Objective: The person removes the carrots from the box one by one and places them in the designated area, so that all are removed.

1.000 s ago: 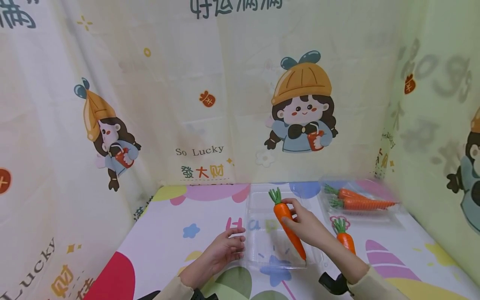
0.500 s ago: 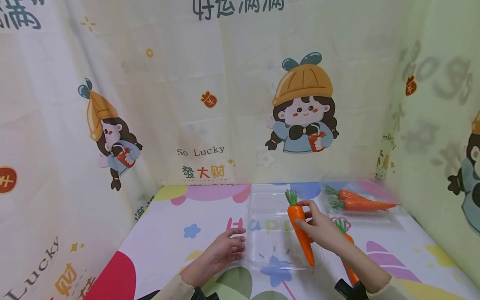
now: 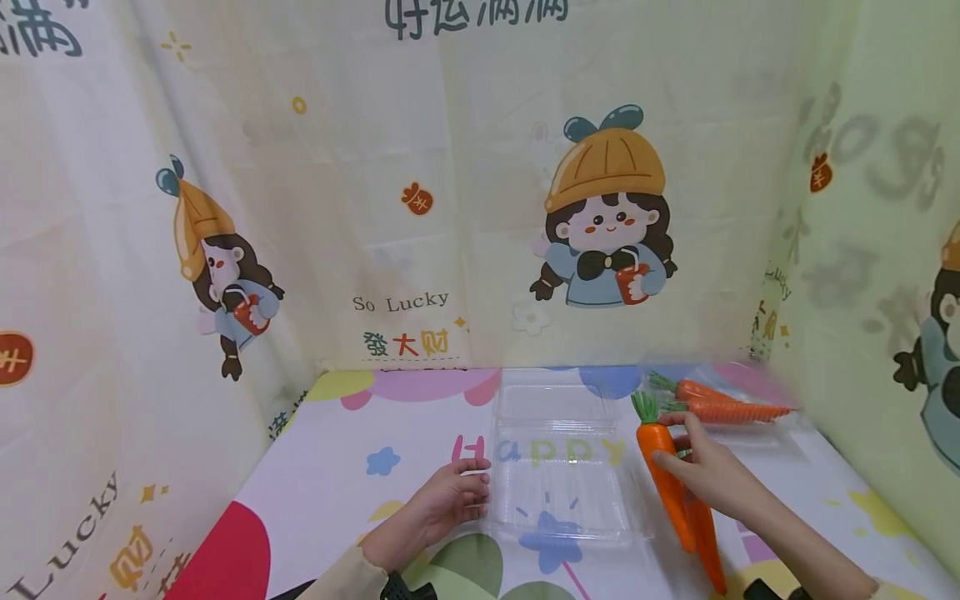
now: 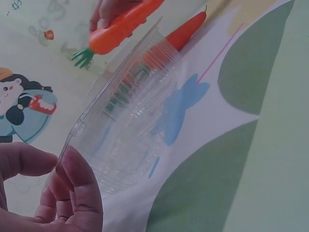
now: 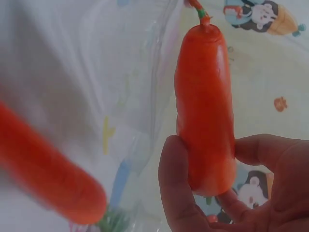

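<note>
An orange carrot point(image 3: 658, 468) with a green top is held by my right hand point(image 3: 705, 471), its thumb and fingers on either side of the thick end. In the right wrist view that carrot point(image 5: 205, 111) hangs in the air. Just beneath it, a second carrot point(image 3: 705, 546) lies on the table, partly covered by the hand and held carrot. My left hand point(image 3: 446, 504) is at the left side of a clear plastic container point(image 3: 517, 500). The left wrist view shows thumb and finger point(image 4: 79, 169) pinching its rim point(image 4: 77, 126).
Another clear plastic box point(image 3: 780, 429) with two carrots point(image 3: 738, 410) stands at the back right. A patterned cloth covers the table point(image 3: 337, 467). Printed curtains point(image 3: 480, 208) enclose the back and both sides.
My right hand has carried the carrot rightward, from above the clear container to above the second carrot beside it. The left hand has stayed at the container's left side.
</note>
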{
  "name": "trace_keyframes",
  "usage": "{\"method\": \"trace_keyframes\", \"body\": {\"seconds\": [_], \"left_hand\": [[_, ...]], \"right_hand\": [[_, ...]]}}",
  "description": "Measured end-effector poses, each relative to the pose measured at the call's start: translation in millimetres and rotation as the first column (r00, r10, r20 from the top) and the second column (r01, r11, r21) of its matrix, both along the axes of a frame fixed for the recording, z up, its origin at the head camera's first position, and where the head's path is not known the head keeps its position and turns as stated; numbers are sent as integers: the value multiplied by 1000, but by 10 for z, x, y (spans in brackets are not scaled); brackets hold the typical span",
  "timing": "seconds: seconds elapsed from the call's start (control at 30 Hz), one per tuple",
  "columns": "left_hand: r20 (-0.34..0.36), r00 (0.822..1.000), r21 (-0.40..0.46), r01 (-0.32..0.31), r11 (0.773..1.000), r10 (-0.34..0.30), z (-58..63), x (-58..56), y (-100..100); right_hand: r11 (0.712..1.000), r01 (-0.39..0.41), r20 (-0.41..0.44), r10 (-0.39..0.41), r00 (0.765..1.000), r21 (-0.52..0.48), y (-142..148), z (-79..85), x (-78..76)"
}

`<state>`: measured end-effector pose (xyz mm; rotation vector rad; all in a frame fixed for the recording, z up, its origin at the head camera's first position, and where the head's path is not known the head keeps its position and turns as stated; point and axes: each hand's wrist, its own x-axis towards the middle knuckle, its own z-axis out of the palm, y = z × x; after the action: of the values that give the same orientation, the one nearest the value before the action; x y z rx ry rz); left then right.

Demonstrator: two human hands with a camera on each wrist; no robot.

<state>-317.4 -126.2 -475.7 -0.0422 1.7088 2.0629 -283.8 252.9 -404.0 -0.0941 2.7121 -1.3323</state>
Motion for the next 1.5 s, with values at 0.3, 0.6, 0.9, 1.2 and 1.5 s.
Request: {"method": "trace_keyframes", "body": {"seconds": [0.3,0.6,0.9,1.2,1.5], "left_hand": [[-14,1000,12,19,1000,-18,-24,-11,-4],[-9,1000,13,25,1000,-25,-17,-12,-7],[-2,1000,14,23,1000,-23,-26,-22,-8],[4,1000,19,11,1000,-11,-18,0,-22],[5,1000,22,-22,1000,22,-18,-13,-122]], "right_hand": [[999,17,6,-16,1000,-52,360,-73,134],[999,46,68,-47,997,12,631,-184,165],[994,94,104,-99,990,53,812,-398,179],[991,119,162,-128,979,65,883,-574,126],[993,109,187,-115,976,43,896,-670,57]]}}
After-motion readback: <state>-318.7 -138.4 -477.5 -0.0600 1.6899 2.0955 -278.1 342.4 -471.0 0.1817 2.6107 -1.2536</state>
